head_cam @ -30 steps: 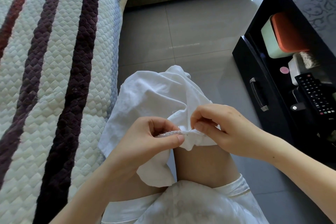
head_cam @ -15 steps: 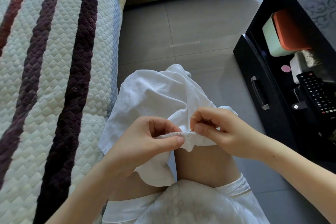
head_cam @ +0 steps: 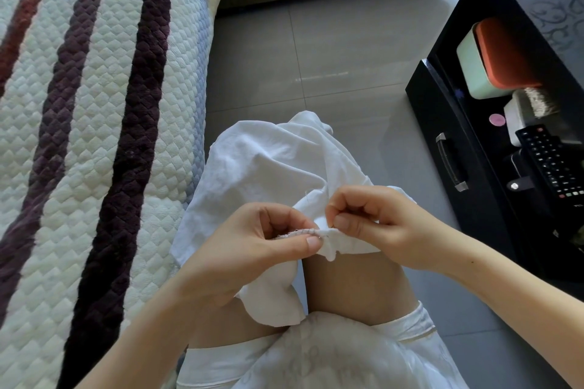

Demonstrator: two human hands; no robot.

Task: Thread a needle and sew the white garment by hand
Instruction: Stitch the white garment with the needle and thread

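1. My left hand (head_cam: pixel 262 243) pinches the stitched hem of the garment (head_cam: pixel 271 167) between thumb and forefinger. My right hand (head_cam: pixel 376 224) pinches the cloth just beside it, fingers curled tight.
2. The garment lies draped over my knees, its edge lifted between both hands.
3. I cannot make out the needle for certain; only a thin grey sliver shows at the hem, between the two pinches.
4. My worry: with fingertips this near the seam, a hard push could prick the left thumb.
5. Too strong a pull could pucker the hem or snap the thread.
6. If either pinch slackens, the cloth may slide to the floor (head_cam: pixel 347 41).
7. The black cabinet (head_cam: pixel 426 104) on my right stands open. Inside are a pale green box (head_cam: pixel 471 69) with an orange lid (head_cam: pixel 502 54), a remote (head_cam: pixel 550 161) and a small pink disc (head_cam: pixel 496 119).
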